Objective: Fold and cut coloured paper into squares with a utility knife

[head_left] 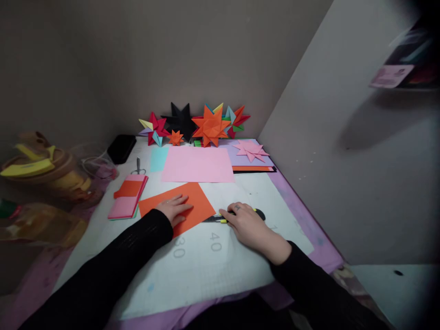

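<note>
Orange sheet held flat, cutter under right hand

Sheet lies skewed on the table. Left hand rests on it, fingers spread and gripping nothing, presumably to prevent slipping. Right fingers bend over the partly covered cutter beside the sheet's right corner; whether they grip it cannot be told. Paper stack at the left corner and pink sheet at the far corner limit sliding room. Scissors lie beyond the stack; paper stars stand by the wall.
</note>
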The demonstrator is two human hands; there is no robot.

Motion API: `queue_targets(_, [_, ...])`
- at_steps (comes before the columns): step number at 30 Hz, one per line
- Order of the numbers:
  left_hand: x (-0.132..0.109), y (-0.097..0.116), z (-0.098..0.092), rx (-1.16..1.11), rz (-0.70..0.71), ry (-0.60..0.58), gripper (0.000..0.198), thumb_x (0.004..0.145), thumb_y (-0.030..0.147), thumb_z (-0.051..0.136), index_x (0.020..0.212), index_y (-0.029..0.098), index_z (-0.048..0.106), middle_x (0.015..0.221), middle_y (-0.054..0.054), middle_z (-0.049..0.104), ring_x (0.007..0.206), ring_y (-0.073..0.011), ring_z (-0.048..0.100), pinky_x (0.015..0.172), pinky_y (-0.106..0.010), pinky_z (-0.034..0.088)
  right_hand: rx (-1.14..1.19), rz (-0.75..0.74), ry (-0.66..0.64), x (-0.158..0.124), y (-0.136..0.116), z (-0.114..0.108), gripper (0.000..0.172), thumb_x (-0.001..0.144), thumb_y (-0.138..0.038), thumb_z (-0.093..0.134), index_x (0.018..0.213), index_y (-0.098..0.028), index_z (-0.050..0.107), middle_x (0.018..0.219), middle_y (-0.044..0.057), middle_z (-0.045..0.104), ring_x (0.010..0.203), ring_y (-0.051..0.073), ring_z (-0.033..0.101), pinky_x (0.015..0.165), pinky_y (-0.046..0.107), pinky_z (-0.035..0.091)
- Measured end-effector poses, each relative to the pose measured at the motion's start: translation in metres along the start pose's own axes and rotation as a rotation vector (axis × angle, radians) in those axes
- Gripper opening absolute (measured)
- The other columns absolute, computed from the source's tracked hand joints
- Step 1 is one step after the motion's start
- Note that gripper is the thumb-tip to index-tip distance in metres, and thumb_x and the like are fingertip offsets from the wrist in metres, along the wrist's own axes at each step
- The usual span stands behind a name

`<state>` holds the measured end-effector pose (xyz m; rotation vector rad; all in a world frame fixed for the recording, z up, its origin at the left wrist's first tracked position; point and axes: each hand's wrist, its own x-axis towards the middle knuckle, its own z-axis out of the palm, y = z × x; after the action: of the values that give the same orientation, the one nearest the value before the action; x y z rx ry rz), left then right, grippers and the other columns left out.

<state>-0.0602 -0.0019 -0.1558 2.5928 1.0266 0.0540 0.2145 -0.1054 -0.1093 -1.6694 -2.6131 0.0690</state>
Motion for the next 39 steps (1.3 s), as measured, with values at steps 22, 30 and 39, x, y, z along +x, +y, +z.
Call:
queue_targets(22, [-0.001, -0.004, -0.018, 0.139, -0.001, -0.125, 0.054, 0.085, 0.054, 0.043, 0.137, 0.040, 0.035, 0.152, 0.001, 0.019, 0.139, -0.0237, 0.015, 0.109, -0.045, 0.014, -0.005, -0.046, -0.018, 0.007, -0.014, 0.003, 0.046, 0.082, -0.009, 0.047, 0.126, -0.022, 0.053, 0.099, 0.011, 0.059, 0.091, 0.024, 0.050, 0.080, 0.037, 0.037])
queue_targets(30, [0.000, 0.001, -0.022, 0.121, -0.023, -0.148, 0.054, 0.085, 0.051, 0.045, 0.137, 0.038, 0.036, 0.152, 0.001, 0.019, 0.139, -0.0245, 0.014, 0.109, -0.047, 0.015, 0.021, -0.107, -0.078, 0.011, -0.037, 0.000, 0.045, 0.082, -0.007, 0.044, 0.124, -0.020, 0.053, 0.104, 0.012, 0.059, 0.094, 0.024, 0.050, 0.080, 0.037, 0.035])
queue_targets(39, [-0.001, -0.002, -0.021, 0.108, -0.023, -0.143, 0.054, 0.085, 0.055, 0.043, 0.136, 0.040, 0.036, 0.152, 0.002, 0.018, 0.139, -0.0230, 0.013, 0.109, -0.046, 0.015, 0.053, 0.024, -0.042, 0.001, -0.031, -0.011, 0.041, 0.085, -0.014, 0.046, 0.124, -0.022, 0.055, 0.102, 0.011, 0.060, 0.095, 0.023, 0.051, 0.080, 0.035, 0.036])
